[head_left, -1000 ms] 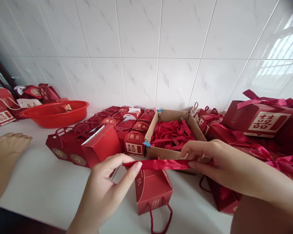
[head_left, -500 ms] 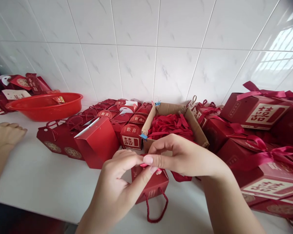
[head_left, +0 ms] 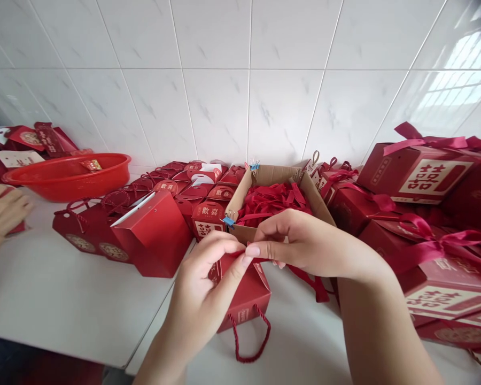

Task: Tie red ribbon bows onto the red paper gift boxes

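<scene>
My left hand (head_left: pixel 204 289) and my right hand (head_left: pixel 308 248) meet over a small red gift box (head_left: pixel 250 291), with thumbs and fingertips pinched together. Between them is a red ribbon (head_left: pixel 310 280), its tail hanging out under my right hand to the tabletop. The fingers hide most of the part being pinched. A twisted red cord handle (head_left: pixel 260 350) droops from the box's near side onto the table. Just behind my hands stands an open cardboard box (head_left: pixel 320 198) filled with loose red ribbons (head_left: pixel 274 206).
Rows of small red boxes (head_left: pixel 208 214) and a taller red box (head_left: pixel 156 235) stand to the left. Ribbon-tied boxes (head_left: pixel 436 171) are stacked at right. A red basin (head_left: pixel 72 182) sits farther left, near another person's hand (head_left: pixel 2 208). Tiled wall (head_left: pixel 212 107) runs behind.
My fingertips stay together while more ribbon shows stretched below my right hand. The view has shifted slightly. At far left the other person's hand now has something red under it.
</scene>
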### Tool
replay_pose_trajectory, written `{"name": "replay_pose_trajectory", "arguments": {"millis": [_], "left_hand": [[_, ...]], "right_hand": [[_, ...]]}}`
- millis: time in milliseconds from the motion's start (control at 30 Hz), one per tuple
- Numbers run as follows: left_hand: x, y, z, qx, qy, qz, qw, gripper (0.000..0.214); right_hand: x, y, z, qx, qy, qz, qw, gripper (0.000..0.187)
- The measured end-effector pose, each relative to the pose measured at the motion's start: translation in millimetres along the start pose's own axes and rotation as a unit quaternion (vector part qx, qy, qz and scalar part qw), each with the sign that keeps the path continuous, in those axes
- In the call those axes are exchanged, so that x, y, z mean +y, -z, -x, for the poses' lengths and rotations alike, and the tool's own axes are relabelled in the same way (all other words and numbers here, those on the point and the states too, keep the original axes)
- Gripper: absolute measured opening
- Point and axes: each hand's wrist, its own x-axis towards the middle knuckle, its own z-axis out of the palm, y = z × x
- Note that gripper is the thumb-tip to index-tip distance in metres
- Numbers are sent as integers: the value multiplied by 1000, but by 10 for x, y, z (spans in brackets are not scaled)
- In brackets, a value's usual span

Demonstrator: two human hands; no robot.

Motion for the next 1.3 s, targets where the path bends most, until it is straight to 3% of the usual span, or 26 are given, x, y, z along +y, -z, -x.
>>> {"name": "replay_pose_trajectory", "arguments": {"millis": [167,333,500,700,1300], "left_hand": [[-60,14,-2,-5,-2,12,1000,8],[-118,61,-28,25,25,-20,999,12],[-230,73,-52,-68,85,-108,988,15],[-277,-8,-34,-136,119,-116,977,16],[-201,-56,-20,-163,89,-112,976,14]], "right_hand": [[-9,71,46,-11,-31,34,999,29],[50,168,126,-3,-104,124,987,32],[152,217,120,-17,-159,167,973,30],[159,136,37,-23,-168,191,967,29],[123,97,48,-33,-163,208,964,29]]}}
